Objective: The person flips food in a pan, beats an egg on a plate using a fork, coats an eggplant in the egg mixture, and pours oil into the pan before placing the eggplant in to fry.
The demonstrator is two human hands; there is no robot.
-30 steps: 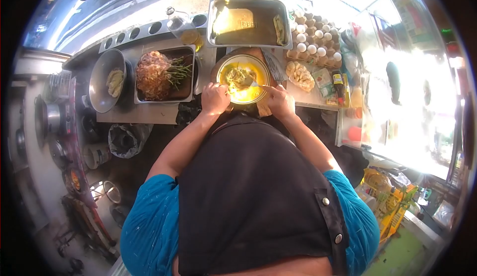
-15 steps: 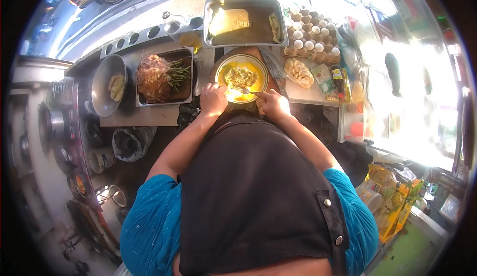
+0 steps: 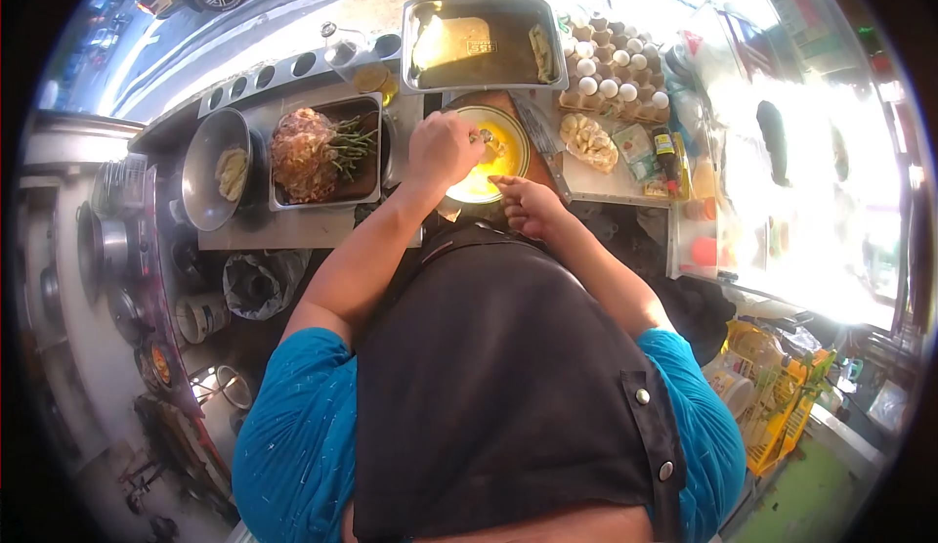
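A round plate (image 3: 528, 157) of yellow beaten egg (image 3: 471, 187) rests on a brown round board. My left hand (image 3: 445, 155) is over the plate's left side, its fingers pinched on a soft, greenish-brown flattened piece of food (image 3: 498, 140), mostly hidden behind the hand. At the plate's near right edge is my right hand (image 3: 532, 208), fingers curled around a fork, of which little shows. A knife (image 3: 540, 142) lies right of the plate.
Left are a metal pan (image 3: 205, 176) with a pale piece of food and a tray (image 3: 342, 201) of ground meat and green beans. Beyond the plate stands a steel tray (image 3: 420, 79). Egg cartons (image 3: 625, 105), a bag of pale pieces (image 3: 588, 142) and bottles (image 3: 667, 157) are right.
My left hand has moved up and right over the plate, shifting the food toward the far right. My right hand has shifted slightly down, and the fork shows less.
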